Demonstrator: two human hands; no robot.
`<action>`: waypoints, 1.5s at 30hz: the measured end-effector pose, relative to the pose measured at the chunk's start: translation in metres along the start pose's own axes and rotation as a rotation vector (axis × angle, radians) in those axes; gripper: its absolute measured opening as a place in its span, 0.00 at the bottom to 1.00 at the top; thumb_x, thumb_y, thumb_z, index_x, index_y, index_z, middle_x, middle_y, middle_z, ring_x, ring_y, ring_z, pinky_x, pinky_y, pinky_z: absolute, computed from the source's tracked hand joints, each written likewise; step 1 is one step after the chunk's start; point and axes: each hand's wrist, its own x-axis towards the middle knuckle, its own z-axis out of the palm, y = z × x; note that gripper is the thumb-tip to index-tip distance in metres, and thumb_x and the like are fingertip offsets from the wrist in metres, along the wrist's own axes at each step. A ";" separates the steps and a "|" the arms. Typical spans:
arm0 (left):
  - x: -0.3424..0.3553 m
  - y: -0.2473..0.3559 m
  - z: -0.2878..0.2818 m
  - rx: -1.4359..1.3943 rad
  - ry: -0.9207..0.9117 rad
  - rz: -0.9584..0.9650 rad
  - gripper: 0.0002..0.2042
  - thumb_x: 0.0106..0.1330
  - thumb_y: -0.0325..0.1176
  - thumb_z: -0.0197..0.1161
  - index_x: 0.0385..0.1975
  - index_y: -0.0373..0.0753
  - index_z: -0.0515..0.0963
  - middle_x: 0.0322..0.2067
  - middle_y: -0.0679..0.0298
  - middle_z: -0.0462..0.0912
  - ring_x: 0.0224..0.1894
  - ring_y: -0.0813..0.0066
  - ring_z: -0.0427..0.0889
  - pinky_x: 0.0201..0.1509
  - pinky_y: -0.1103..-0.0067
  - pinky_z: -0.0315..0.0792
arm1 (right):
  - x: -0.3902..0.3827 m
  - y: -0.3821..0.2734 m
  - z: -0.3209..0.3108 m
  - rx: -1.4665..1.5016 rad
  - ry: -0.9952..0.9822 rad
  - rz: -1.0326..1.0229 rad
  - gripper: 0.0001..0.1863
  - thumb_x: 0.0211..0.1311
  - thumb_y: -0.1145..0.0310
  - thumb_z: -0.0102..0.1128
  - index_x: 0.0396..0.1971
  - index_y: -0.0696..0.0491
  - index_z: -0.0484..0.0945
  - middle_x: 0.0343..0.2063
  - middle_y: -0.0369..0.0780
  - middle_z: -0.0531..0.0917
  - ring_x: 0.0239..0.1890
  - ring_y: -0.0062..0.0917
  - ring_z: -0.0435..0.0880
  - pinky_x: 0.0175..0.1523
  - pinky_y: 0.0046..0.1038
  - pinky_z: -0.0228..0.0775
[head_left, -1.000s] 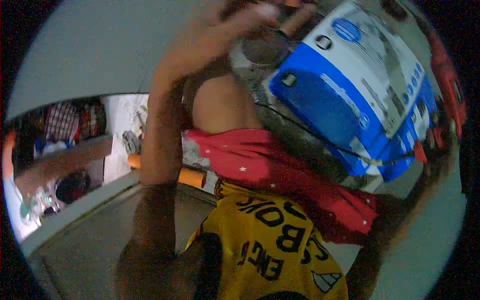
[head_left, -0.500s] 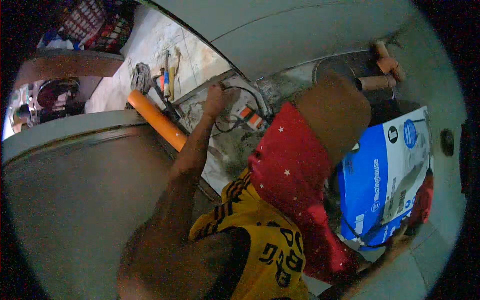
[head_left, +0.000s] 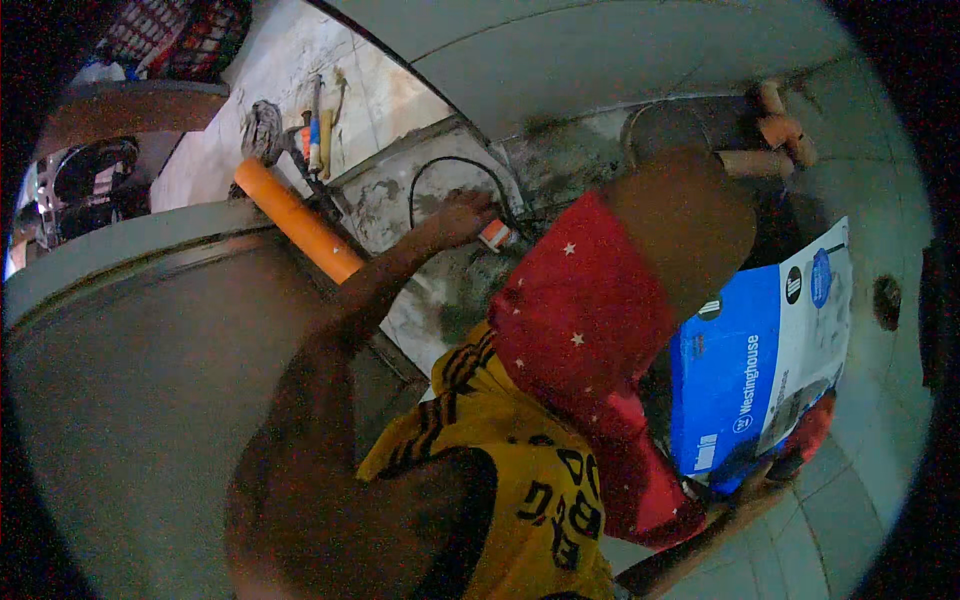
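Observation:
My left hand (head_left: pixel 464 218), in dim light, reaches over the dirty floor with its fingers curled. It partly covers a small orange-and-white block (head_left: pixel 495 235), and I cannot make out what lies in its fingers. A black cable (head_left: pixel 450 160) loops on the floor just beyond this hand. At the lower right, my right hand (head_left: pixel 762 482) is closed around a red-and-black tool (head_left: pixel 808 435). That tool is dim and blurred, so its exact kind does not show. It is in front of the lower edge of a blue-and-white printed bag (head_left: pixel 735 370).
An orange pipe (head_left: pixel 295 220) lies slanted beside my left forearm. Hand tools (head_left: pixel 318 130) and a grey rag (head_left: pixel 262 130) are beyond it. Brownish pipe fittings (head_left: pixel 775 135) stand by the far right wall. A low wall (head_left: pixel 170 330) runs along my left.
My left hand has moved right and nearer, from the cable's end onto the orange-and-white block. My right hand and the red-and-black tool have shifted slightly left.

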 end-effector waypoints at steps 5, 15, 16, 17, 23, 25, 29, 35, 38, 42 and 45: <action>-0.070 -0.054 -0.044 -0.285 0.167 0.083 0.28 0.57 0.42 0.64 0.59 0.43 0.71 0.58 0.54 0.72 0.62 0.51 0.69 0.64 0.61 0.63 | 0.014 0.000 0.024 -0.012 0.034 -0.017 0.28 0.68 0.55 0.54 0.60 0.59 0.68 0.54 0.50 0.76 0.54 0.35 0.76 0.58 0.32 0.67; -0.183 -0.175 -0.187 0.281 0.145 -0.350 0.24 0.61 0.36 0.59 0.59 0.44 0.69 0.55 0.55 0.73 0.55 0.53 0.75 0.57 0.61 0.69 | 0.052 -0.055 0.063 -0.015 0.141 -0.040 0.28 0.67 0.53 0.55 0.59 0.58 0.69 0.52 0.50 0.77 0.52 0.35 0.76 0.56 0.33 0.68; -0.188 -0.188 -0.193 0.307 0.079 -0.450 0.24 0.61 0.35 0.59 0.59 0.44 0.69 0.55 0.57 0.73 0.54 0.54 0.76 0.56 0.62 0.70 | 0.052 -0.057 0.069 -0.012 0.144 -0.046 0.28 0.67 0.53 0.55 0.58 0.58 0.69 0.52 0.50 0.77 0.52 0.35 0.77 0.56 0.33 0.68; -0.181 -0.191 -0.190 0.355 0.171 -0.482 0.23 0.62 0.34 0.59 0.59 0.45 0.69 0.55 0.58 0.73 0.56 0.58 0.75 0.56 0.62 0.70 | 0.053 -0.047 0.069 -0.036 0.145 -0.056 0.28 0.67 0.53 0.55 0.58 0.58 0.69 0.52 0.50 0.77 0.52 0.35 0.77 0.56 0.33 0.68; -0.171 -0.250 -0.238 0.909 0.328 -0.539 0.26 0.62 0.35 0.57 0.62 0.48 0.63 0.54 0.60 0.71 0.57 0.59 0.71 0.57 0.56 0.66 | 0.065 -0.067 0.090 -0.053 0.198 -0.077 0.28 0.66 0.53 0.56 0.58 0.58 0.70 0.51 0.49 0.78 0.51 0.35 0.77 0.55 0.34 0.68; -0.148 -0.266 -0.256 0.806 0.333 -0.580 0.25 0.62 0.33 0.57 0.61 0.48 0.64 0.55 0.61 0.70 0.57 0.57 0.70 0.61 0.54 0.63 | 0.068 -0.053 0.097 -0.055 0.218 -0.082 0.28 0.66 0.52 0.56 0.58 0.58 0.70 0.51 0.49 0.78 0.51 0.35 0.77 0.55 0.34 0.69; -0.089 -0.270 -0.232 0.867 0.429 -0.251 0.24 0.62 0.36 0.58 0.60 0.50 0.66 0.55 0.60 0.69 0.59 0.55 0.68 0.66 0.49 0.57 | 0.071 -0.035 0.104 -0.092 0.275 -0.078 0.29 0.66 0.52 0.57 0.57 0.58 0.70 0.50 0.49 0.78 0.50 0.35 0.77 0.54 0.34 0.69; -0.040 -0.250 -0.142 0.740 0.218 -0.253 0.24 0.60 0.39 0.62 0.58 0.57 0.68 0.51 0.61 0.70 0.45 0.57 0.80 0.55 0.55 0.70 | 0.086 -0.016 0.132 -0.178 0.339 -0.108 0.29 0.65 0.51 0.57 0.56 0.58 0.71 0.50 0.49 0.79 0.49 0.34 0.78 0.53 0.35 0.70; -0.030 -0.239 -0.102 0.491 0.178 -0.347 0.22 0.60 0.40 0.62 0.56 0.56 0.70 0.48 0.62 0.70 0.39 0.60 0.82 0.46 0.62 0.75 | 0.089 -0.002 0.126 -0.230 0.325 -0.151 0.29 0.65 0.51 0.58 0.56 0.58 0.71 0.49 0.49 0.79 0.49 0.34 0.78 0.53 0.35 0.70; -0.065 -0.290 -0.089 0.330 0.128 -0.254 0.21 0.58 0.43 0.64 0.53 0.52 0.73 0.49 0.59 0.71 0.37 0.56 0.83 0.38 0.62 0.76 | 0.054 -0.076 0.118 -0.182 0.341 -0.172 0.29 0.64 0.50 0.58 0.56 0.58 0.71 0.49 0.49 0.80 0.48 0.34 0.78 0.52 0.35 0.70; -0.076 -0.299 -0.073 0.110 0.181 -0.732 0.19 0.58 0.52 0.64 0.46 0.50 0.80 0.41 0.54 0.79 0.39 0.56 0.80 0.48 0.69 0.71 | 0.031 -0.110 0.105 -0.159 0.353 -0.189 0.29 0.64 0.50 0.59 0.55 0.58 0.72 0.48 0.49 0.80 0.48 0.34 0.79 0.52 0.36 0.71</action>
